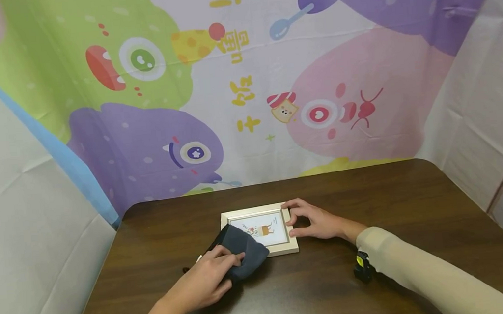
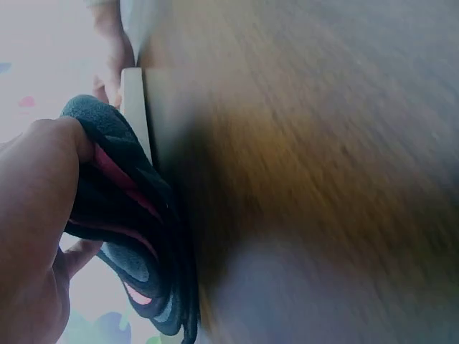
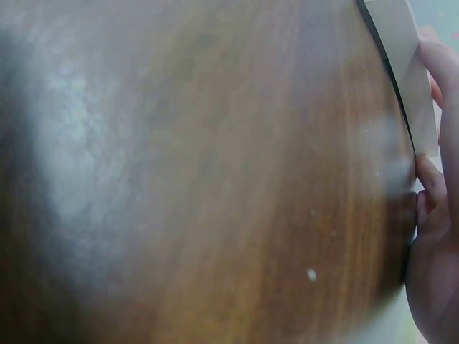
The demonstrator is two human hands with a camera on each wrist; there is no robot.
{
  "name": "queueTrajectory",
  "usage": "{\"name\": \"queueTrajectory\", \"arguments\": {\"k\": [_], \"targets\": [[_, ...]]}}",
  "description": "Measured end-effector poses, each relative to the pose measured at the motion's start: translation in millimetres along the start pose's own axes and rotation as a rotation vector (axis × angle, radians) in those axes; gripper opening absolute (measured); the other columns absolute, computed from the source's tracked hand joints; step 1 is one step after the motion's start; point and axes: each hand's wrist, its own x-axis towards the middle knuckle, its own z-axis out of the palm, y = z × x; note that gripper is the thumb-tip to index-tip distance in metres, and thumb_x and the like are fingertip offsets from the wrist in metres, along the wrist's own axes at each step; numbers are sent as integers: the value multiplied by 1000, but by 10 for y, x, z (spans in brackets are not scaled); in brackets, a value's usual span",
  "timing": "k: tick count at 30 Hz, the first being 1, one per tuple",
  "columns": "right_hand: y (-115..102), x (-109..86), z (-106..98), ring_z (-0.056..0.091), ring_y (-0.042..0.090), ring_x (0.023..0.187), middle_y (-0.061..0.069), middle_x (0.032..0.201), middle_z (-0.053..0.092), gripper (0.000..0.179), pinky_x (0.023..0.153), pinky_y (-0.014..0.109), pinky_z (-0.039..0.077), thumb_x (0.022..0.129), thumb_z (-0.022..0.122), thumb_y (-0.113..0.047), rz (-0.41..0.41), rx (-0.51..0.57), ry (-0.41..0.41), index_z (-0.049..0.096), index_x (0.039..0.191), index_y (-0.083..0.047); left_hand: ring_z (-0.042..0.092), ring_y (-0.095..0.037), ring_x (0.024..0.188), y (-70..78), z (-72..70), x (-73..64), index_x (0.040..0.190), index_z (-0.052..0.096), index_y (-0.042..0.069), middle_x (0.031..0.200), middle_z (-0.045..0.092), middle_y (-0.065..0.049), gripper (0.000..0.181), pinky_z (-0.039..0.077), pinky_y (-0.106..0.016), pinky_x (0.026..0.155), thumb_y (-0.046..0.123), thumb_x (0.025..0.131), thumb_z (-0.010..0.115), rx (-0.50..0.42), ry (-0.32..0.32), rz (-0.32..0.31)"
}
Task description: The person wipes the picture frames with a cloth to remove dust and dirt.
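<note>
A cream picture frame lies face up on the table, holding a print with a small drawing on white. My left hand grips a folded dark grey cloth, which covers the frame's near left corner. Layers of the cloth with pink edging show in the left wrist view, bunched beside the frame's side. At the frame's right side my right hand holds the edge, its fingers bent onto the border. The right wrist view shows these fingers against the frame's side.
The brown wooden table has rounded far corners. A curtain printed with cartoon monsters hangs behind it, and pale fabric walls stand on both sides. A small black device is on the right wrist.
</note>
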Motion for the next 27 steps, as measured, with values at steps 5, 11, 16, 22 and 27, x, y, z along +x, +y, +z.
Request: {"name": "queueTrajectory", "arguments": {"k": [5, 11, 16, 22, 27], "targets": [[4, 2, 1, 53, 42, 156, 15, 167, 53, 19, 123, 62, 46, 101, 87, -28, -1, 7, -2, 70, 98, -21, 65, -14, 109, 25, 70, 87, 114, 67, 14, 128, 84, -2, 36, 62, -32, 94, 0, 83, 80, 67, 36, 114], [5, 1, -2, 53, 43, 157, 15, 167, 53, 18, 123, 65, 46, 102, 87, -29, 0, 6, -5, 70, 98, -23, 67, -15, 115, 85, 78, 204, 113, 67, 16, 148, 79, -4, 34, 61, -31, 98, 3, 85, 82, 131, -20, 177], [10, 0, -4, 53, 43, 157, 15, 167, 53, 18, 123, 65, 46, 102, 86, -29, -5, 4, -4, 70, 98, -23, 67, -17, 118, 150, 85, 331, 114, 68, 16, 150, 77, -3, 33, 61, -29, 97, 11, 88, 88, 228, -67, 240], [5, -7, -2, 54, 43, 156, 15, 167, 53, 18, 122, 65, 47, 102, 86, -29, -11, 4, -3, 69, 98, -23, 68, -16, 120, 218, 145, 487, 118, 71, 17, 153, 76, -2, 33, 61, -26, 98, 13, 91, 88, 237, -91, 254], [-15, -8, -1, 54, 43, 156, 15, 167, 53, 19, 121, 63, 48, 102, 86, -28, -25, 10, -1, 68, 97, -23, 68, -15, 122, 266, 199, 596, 118, 68, 16, 154, 75, -3, 30, 61, -25, 98, 11, 93, 83, 204, -90, 246]]}}
